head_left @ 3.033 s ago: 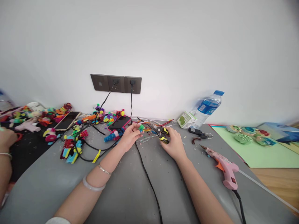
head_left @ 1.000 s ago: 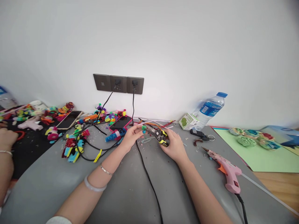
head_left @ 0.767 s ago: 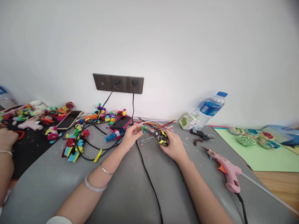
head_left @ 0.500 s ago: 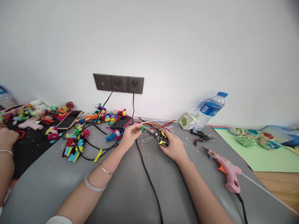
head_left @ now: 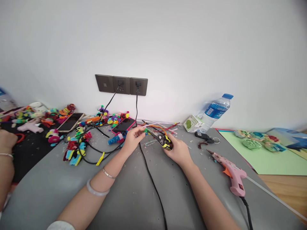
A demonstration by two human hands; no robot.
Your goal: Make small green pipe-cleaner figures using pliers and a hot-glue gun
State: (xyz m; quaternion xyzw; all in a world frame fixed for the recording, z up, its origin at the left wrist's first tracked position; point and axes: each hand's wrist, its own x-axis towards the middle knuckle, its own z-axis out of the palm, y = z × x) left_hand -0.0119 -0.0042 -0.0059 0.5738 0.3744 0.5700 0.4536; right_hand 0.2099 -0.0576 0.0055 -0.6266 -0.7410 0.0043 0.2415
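Observation:
My left hand [head_left: 133,139] pinches a small green fuzzy piece [head_left: 145,130], which looks like a bit of pipe cleaner. Black pliers [head_left: 161,138] with black-and-yellow handles are gripped in my right hand [head_left: 179,149]. Their jaw tips point left and meet the green piece at my left fingertips; whether the jaws have closed on it is too small to tell. Behind the pliers arcs an orange pipe cleaner [head_left: 160,127]. Red and pale strips [head_left: 171,127] lie along the wall nearby.
A pink glue gun [head_left: 231,174] lies at the right, its cord running to the front. Near the wall stand a tilted water bottle [head_left: 217,111] and a small box [head_left: 192,123]. Black cables [head_left: 153,182] cross the grey table [head_left: 115,204]. Another person's hand [head_left: 7,142] is at far left.
The handles of the pliers have come closer together in my right hand. My left hand stays nearly still with the green piece, and the view has shifted slightly.

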